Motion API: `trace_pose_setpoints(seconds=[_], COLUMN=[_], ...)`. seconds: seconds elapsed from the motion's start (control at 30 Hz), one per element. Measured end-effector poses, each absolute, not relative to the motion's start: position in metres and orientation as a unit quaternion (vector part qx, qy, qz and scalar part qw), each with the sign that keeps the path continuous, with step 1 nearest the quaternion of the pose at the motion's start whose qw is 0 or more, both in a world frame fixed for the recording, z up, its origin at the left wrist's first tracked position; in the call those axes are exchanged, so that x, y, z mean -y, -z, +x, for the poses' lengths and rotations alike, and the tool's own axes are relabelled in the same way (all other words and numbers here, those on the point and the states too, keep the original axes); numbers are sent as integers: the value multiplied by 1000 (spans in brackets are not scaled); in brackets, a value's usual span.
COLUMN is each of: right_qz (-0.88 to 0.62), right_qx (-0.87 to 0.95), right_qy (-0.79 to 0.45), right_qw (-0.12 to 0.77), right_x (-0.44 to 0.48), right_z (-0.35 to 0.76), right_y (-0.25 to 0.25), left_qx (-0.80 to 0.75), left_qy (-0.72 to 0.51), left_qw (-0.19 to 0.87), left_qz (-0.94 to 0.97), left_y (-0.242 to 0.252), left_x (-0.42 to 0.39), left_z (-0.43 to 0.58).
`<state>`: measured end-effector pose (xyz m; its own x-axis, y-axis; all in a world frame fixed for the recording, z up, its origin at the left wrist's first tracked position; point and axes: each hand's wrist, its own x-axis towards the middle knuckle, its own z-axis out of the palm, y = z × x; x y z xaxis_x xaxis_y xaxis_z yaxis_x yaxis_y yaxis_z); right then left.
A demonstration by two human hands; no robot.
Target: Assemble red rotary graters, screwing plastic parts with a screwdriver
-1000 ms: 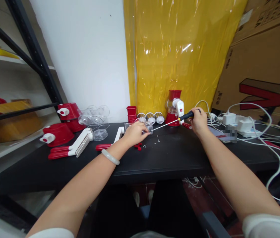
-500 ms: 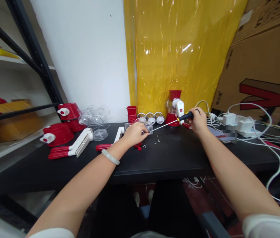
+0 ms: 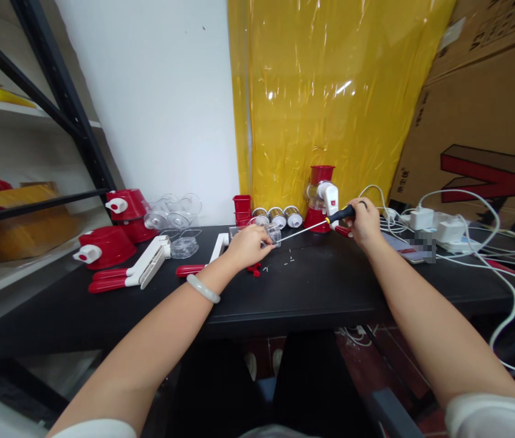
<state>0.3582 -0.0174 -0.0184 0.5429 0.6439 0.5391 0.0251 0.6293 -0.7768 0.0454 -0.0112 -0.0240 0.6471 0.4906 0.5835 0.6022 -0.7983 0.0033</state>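
My right hand (image 3: 365,224) is closed around the dark handle of a long screwdriver (image 3: 303,230), its shaft sloping down to the left. The tip meets the fingertips of my left hand (image 3: 252,246). That hand is closed on a clear plastic part (image 3: 273,233) lying on the black table; my fingers cover much of it. Just below sits a small red plastic piece (image 3: 255,269), with several tiny screws or pins (image 3: 286,263) to its right. A white crank handle with a red grip (image 3: 190,270) lies left of my left hand.
Behind my hands stand metal drums (image 3: 277,217), red hoppers (image 3: 242,210) and an assembled red-and-white rotary grater (image 3: 321,198). Red bases (image 3: 106,247), white crank handles (image 3: 144,265) and clear housings (image 3: 185,246) are on the left. White cables and chargers (image 3: 451,231) and a tablet-like device (image 3: 407,249) lie right.
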Motion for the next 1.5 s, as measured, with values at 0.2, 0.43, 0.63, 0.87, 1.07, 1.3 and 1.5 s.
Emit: trace_pose_setpoints(seconds=[0.2, 0.43, 0.63, 0.87, 1.07, 1.3, 1.5], right_qz=[-386, -383, -375, -373, -364, -367, -366], right_qx=[436, 439, 440, 439, 437, 437, 433], right_qy=[-192, -193, -193, -201, -199, -198, -200], right_qw=[790, 789, 793, 792, 798, 797, 799], right_x=[18, 17, 16, 17, 15, 14, 13], right_z=[357, 357, 358, 357, 358, 359, 359], right_y=[18, 18, 19, 19, 20, 20, 21], left_qx=[302, 302, 305, 308, 305, 308, 307], left_qy=[289, 290, 288, 290, 291, 287, 287], left_qw=[98, 93, 94, 93, 94, 96, 96], left_qz=[-903, -904, -903, -901, -902, -902, -902], left_y=[24, 24, 25, 25, 25, 25, 25], left_x=[11, 12, 12, 12, 12, 12, 12], left_z=[46, 45, 45, 45, 45, 45, 45])
